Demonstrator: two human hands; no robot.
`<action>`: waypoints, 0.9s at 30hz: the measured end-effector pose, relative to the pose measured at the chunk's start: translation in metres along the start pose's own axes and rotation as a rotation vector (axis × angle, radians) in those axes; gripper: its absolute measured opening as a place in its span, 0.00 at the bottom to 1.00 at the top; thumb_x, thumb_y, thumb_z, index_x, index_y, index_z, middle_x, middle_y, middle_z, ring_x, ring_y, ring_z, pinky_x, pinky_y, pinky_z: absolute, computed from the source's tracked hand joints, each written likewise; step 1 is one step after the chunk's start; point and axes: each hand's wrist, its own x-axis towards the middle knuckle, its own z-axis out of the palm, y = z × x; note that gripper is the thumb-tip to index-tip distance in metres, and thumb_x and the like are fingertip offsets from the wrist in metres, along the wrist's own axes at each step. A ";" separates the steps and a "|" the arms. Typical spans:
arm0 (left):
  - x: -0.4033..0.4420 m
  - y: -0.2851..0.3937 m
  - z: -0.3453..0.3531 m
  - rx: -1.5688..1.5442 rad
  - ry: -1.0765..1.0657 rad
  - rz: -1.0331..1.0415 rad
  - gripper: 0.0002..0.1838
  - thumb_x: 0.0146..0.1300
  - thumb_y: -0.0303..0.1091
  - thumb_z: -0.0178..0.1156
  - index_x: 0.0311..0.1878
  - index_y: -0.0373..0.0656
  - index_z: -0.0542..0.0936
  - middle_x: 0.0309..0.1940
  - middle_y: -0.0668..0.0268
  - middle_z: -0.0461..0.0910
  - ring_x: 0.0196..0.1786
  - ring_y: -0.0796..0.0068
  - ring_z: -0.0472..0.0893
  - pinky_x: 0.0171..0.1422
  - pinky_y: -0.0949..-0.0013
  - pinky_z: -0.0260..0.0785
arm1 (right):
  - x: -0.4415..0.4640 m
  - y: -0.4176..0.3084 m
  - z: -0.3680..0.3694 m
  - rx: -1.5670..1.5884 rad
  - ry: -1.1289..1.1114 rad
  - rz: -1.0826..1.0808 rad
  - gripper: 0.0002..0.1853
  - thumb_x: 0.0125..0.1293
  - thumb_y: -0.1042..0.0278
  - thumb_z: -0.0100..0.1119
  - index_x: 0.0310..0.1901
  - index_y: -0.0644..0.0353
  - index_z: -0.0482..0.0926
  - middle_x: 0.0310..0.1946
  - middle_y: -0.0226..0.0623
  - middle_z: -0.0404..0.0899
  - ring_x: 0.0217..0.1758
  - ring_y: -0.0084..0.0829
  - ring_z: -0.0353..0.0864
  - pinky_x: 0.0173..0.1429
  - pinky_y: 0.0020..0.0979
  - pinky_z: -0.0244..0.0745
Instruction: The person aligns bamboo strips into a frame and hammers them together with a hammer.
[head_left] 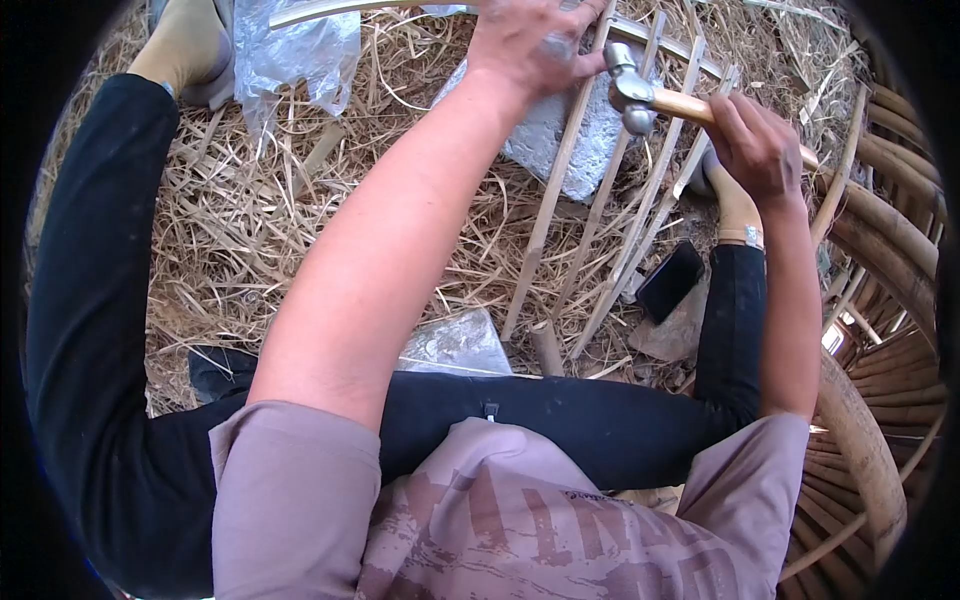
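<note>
Hammer (672,102) | right hand (757,148) clamped round it | left hand (530,42) grip unclear | shirt lettering (605,540) unreadable

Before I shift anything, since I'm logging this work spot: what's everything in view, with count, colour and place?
Hammer: one, silver head, tan handle, in the right hand
Long slats: four, pale tan, side by side, upper centre
Crosswise strip: at least one, pale, top edge
Grey blocks: two, one beneath the slats, one near the lap
Phone: one, black, right of the slats
Plastic sheet or bag: clear, upper left
Shavings: uncountable, straw-coloured, over the ground
Short stub: one, brown, near the lap
Curved poles: several, brown, right edge
Shirt: one, mauve, bottom
Trousers: one pair, black, around the workspace
Left hand: one, bare, top centre
Right hand: one, bare, upper right
</note>
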 end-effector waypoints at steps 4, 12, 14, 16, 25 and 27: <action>0.000 -0.002 0.001 -0.005 -0.005 0.000 0.40 0.58 0.62 0.68 0.72 0.56 0.76 0.70 0.55 0.74 0.73 0.54 0.69 0.75 0.34 0.54 | -0.001 -0.004 0.015 -0.031 -0.131 0.242 0.09 0.69 0.59 0.67 0.42 0.50 0.77 0.24 0.29 0.77 0.23 0.34 0.82 0.26 0.37 0.77; 0.001 -0.002 0.003 -0.031 0.022 -0.003 0.36 0.59 0.59 0.68 0.70 0.56 0.79 0.68 0.55 0.75 0.72 0.53 0.70 0.75 0.34 0.53 | 0.004 0.002 0.003 -0.002 -0.065 -0.028 0.11 0.69 0.59 0.67 0.41 0.51 0.75 0.26 0.28 0.77 0.24 0.32 0.82 0.25 0.34 0.77; 0.002 -0.001 0.005 -0.040 0.009 -0.012 0.35 0.59 0.57 0.68 0.69 0.56 0.80 0.68 0.55 0.76 0.72 0.53 0.71 0.75 0.34 0.53 | 0.000 -0.003 0.015 -0.014 -0.056 0.113 0.10 0.69 0.60 0.67 0.42 0.50 0.75 0.25 0.28 0.75 0.23 0.31 0.81 0.24 0.34 0.77; 0.000 -0.001 0.003 -0.046 0.016 -0.015 0.34 0.59 0.57 0.68 0.68 0.56 0.80 0.68 0.54 0.76 0.71 0.53 0.72 0.75 0.34 0.53 | 0.004 -0.008 0.017 -0.028 -0.005 0.235 0.09 0.69 0.61 0.67 0.42 0.50 0.75 0.25 0.28 0.73 0.23 0.30 0.81 0.24 0.34 0.77; 0.000 0.000 0.000 -0.050 0.004 -0.033 0.36 0.58 0.60 0.68 0.69 0.56 0.80 0.69 0.54 0.75 0.71 0.53 0.72 0.75 0.33 0.54 | 0.000 -0.007 0.016 0.008 0.019 0.233 0.09 0.70 0.59 0.67 0.42 0.50 0.77 0.28 0.30 0.81 0.23 0.33 0.81 0.27 0.34 0.78; 0.000 -0.003 -0.001 -0.034 0.035 -0.013 0.36 0.58 0.59 0.68 0.69 0.56 0.79 0.69 0.54 0.75 0.71 0.53 0.72 0.75 0.34 0.54 | 0.001 -0.006 0.012 0.013 0.030 0.201 0.09 0.69 0.58 0.67 0.42 0.50 0.77 0.27 0.30 0.80 0.22 0.33 0.81 0.27 0.33 0.78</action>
